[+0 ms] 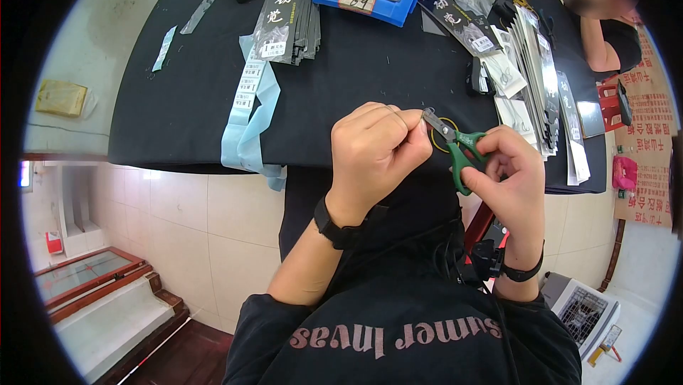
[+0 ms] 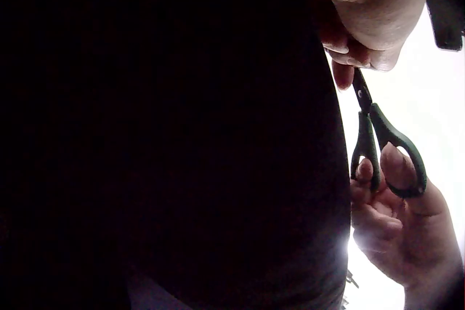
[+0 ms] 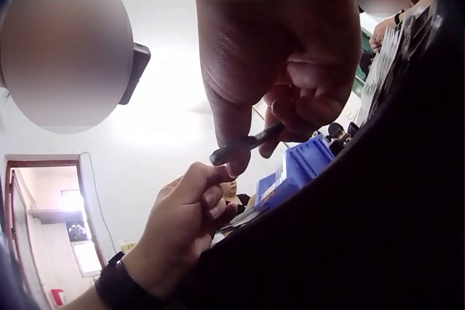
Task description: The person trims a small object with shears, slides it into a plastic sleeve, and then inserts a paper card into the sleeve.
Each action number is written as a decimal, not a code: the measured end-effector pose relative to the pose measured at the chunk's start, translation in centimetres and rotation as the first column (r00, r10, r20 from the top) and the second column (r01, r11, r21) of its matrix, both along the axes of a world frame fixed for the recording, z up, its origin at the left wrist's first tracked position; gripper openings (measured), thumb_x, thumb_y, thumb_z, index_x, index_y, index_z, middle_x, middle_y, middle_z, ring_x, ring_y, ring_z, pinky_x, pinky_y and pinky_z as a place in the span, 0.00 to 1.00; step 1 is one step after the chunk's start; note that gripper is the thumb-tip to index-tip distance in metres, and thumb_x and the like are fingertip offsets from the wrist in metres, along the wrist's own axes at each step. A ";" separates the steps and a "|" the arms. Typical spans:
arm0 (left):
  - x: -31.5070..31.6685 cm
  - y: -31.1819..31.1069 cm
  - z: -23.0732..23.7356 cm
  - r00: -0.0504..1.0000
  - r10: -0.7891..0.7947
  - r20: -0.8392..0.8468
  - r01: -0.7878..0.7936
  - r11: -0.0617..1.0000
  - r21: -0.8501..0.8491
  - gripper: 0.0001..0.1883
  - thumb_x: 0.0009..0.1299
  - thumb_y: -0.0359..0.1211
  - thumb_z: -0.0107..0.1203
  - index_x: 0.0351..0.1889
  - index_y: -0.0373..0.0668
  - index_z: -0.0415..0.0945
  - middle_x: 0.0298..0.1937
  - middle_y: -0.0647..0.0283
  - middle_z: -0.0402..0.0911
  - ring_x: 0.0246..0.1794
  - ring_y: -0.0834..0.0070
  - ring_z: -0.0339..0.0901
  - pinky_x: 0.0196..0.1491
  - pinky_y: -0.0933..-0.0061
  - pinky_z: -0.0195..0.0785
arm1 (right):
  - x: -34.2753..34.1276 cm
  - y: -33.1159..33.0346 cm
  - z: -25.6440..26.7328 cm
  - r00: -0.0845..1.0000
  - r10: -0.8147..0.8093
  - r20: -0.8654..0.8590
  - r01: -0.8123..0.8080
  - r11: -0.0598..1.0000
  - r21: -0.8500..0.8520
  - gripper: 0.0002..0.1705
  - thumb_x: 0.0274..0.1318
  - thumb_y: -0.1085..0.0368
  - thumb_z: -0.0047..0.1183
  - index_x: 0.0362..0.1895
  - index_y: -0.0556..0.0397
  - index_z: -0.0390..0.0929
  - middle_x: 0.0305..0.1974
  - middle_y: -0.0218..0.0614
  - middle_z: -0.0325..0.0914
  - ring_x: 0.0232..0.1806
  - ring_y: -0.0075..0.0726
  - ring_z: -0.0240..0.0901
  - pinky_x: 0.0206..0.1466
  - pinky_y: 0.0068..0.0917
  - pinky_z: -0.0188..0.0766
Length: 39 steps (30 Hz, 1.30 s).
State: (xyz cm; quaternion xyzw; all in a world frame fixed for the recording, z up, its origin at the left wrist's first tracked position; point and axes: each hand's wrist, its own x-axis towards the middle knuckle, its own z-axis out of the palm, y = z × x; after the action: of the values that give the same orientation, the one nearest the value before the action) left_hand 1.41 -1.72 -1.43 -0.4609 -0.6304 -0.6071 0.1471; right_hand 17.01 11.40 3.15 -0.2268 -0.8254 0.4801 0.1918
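Green-handled scissors [image 1: 462, 157] are held by my right hand [image 1: 514, 171], thumb and a finger through the loops. Their short blades point up-left and meet the fingertips of my left hand [image 1: 377, 150]. That left hand is curled with thumb and forefinger pinched together; whatever thin thing lies between them is too small to make out. In the left wrist view the scissors [image 2: 369, 125] stand with handles apart, their blade tips hidden behind the left hand [image 2: 370, 15]. The right wrist view shows the right hand [image 3: 283, 55] over the handles. A yellow ring [image 1: 432, 136] lies behind the blades.
A blue bin [image 1: 405, 11] stands at the back of the black table [image 1: 171, 114]. Black packets [image 1: 284, 11] and a pale blue label strip [image 1: 245, 136] lie left. White cards [image 1: 530, 50], more packets and a small black box [image 1: 478, 77] lie right. Another person sits at the back right.
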 end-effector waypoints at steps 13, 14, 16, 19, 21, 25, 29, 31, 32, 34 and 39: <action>0.0 0.0 -0.1 1.000 -0.006 -0.006 0.006 1.000 0.007 0.04 0.55 0.19 0.59 0.28 0.33 0.81 0.19 0.60 0.73 0.17 0.70 0.71 0.25 0.75 0.63 | 0.0 -0.2 0.6 1.000 -0.023 -0.006 0.024 0.988 0.155 0.16 0.32 0.75 0.69 0.28 0.59 0.76 0.28 0.27 0.72 0.17 0.11 0.54 0.20 0.15 0.49; 0.0 0.0 -0.1 1.000 -0.006 -0.006 0.006 1.000 0.007 0.04 0.55 0.19 0.59 0.28 0.33 0.81 0.19 0.60 0.73 0.17 0.70 0.71 0.25 0.75 0.63 | 0.0 -0.2 0.6 1.000 -0.028 -0.007 0.029 0.987 0.159 0.16 0.32 0.75 0.69 0.28 0.59 0.76 0.28 0.27 0.73 0.17 0.11 0.54 0.20 0.15 0.49; 0.0 0.1 0.0 1.000 -0.017 -0.013 0.018 1.000 0.015 0.04 0.55 0.19 0.59 0.28 0.32 0.81 0.18 0.60 0.73 0.17 0.70 0.71 0.25 0.75 0.64 | 0.0 -0.2 0.6 1.000 -0.028 -0.008 0.029 0.986 0.162 0.16 0.32 0.75 0.69 0.28 0.59 0.76 0.28 0.27 0.73 0.17 0.11 0.54 0.20 0.15 0.49; 0.0 0.1 -0.2 1.000 -0.021 -0.007 0.021 1.000 0.019 0.04 0.54 0.18 0.60 0.28 0.32 0.81 0.18 0.60 0.73 0.18 0.70 0.71 0.25 0.74 0.64 | 0.1 -0.2 0.5 0.999 -0.030 -0.017 0.032 0.986 0.164 0.15 0.32 0.75 0.70 0.28 0.59 0.76 0.27 0.26 0.73 0.17 0.11 0.54 0.20 0.15 0.49; 0.0 0.2 -0.2 1.000 -0.012 -0.019 0.013 1.000 0.024 0.04 0.54 0.18 0.60 0.28 0.32 0.80 0.18 0.60 0.73 0.18 0.70 0.72 0.25 0.74 0.65 | 0.1 -0.2 0.4 0.999 -0.030 -0.024 0.034 0.986 0.164 0.15 0.32 0.75 0.70 0.28 0.59 0.77 0.27 0.26 0.73 0.17 0.11 0.54 0.20 0.15 0.49; 0.0 0.3 -0.3 0.999 0.006 -0.048 -0.004 0.999 0.031 0.04 0.53 0.18 0.60 0.27 0.33 0.80 0.18 0.61 0.72 0.18 0.70 0.72 0.25 0.74 0.65 | 0.1 -0.3 0.5 0.999 -0.036 -0.010 0.037 0.985 0.169 0.15 0.32 0.75 0.70 0.27 0.60 0.77 0.27 0.27 0.73 0.16 0.11 0.54 0.20 0.15 0.49; 0.0 0.3 -0.4 0.998 0.015 -0.059 -0.014 1.000 0.024 0.04 0.52 0.17 0.60 0.26 0.33 0.79 0.18 0.61 0.72 0.18 0.70 0.72 0.25 0.74 0.65 | 0.1 -0.4 0.6 0.999 -0.040 -0.011 0.042 0.984 0.171 0.15 0.31 0.75 0.70 0.27 0.60 0.77 0.27 0.27 0.73 0.16 0.11 0.54 0.19 0.15 0.49; 0.0 0.3 -0.3 0.998 0.019 -0.060 -0.018 1.000 0.016 0.05 0.52 0.17 0.60 0.26 0.33 0.79 0.18 0.60 0.72 0.18 0.70 0.72 0.25 0.74 0.65 | 0.1 -0.4 0.8 0.999 -0.041 -0.012 0.042 0.984 0.172 0.14 0.32 0.75 0.70 0.27 0.60 0.77 0.26 0.27 0.73 0.16 0.12 0.55 0.19 0.16 0.49; 0.0 0.3 -0.3 0.998 0.018 -0.060 -0.017 1.000 0.016 0.05 0.52 0.17 0.60 0.26 0.33 0.79 0.18 0.60 0.72 0.18 0.70 0.72 0.25 0.74 0.65 | 0.1 -0.4 0.8 0.999 -0.041 -0.012 0.043 0.984 0.173 0.14 0.32 0.75 0.69 0.27 0.60 0.77 0.26 0.27 0.73 0.16 0.12 0.55 0.19 0.16 0.49; 0.0 0.4 -0.4 0.997 0.022 -0.072 -0.020 0.999 0.031 0.05 0.52 0.17 0.60 0.26 0.33 0.80 0.18 0.60 0.72 0.18 0.70 0.72 0.25 0.74 0.66 | 0.2 -0.3 0.7 0.999 -0.042 -0.006 0.042 0.983 0.178 0.13 0.32 0.75 0.69 0.27 0.60 0.78 0.26 0.28 0.74 0.16 0.12 0.56 0.19 0.16 0.49; 0.0 0.4 -0.4 0.997 0.021 -0.077 -0.019 1.000 0.022 0.05 0.52 0.18 0.60 0.26 0.33 0.80 0.18 0.60 0.72 0.18 0.70 0.73 0.26 0.74 0.66 | 0.2 -0.1 0.7 0.999 -0.036 0.012 0.032 0.970 0.242 0.12 0.33 0.76 0.68 0.26 0.60 0.78 0.26 0.29 0.74 0.16 0.12 0.57 0.20 0.16 0.50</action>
State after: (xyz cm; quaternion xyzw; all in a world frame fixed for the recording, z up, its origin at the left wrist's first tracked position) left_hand 1.42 -1.37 -1.83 -0.4762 -0.6224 -0.5938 0.1824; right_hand 17.21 11.30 3.82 -0.2199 -0.8753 0.3705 0.2195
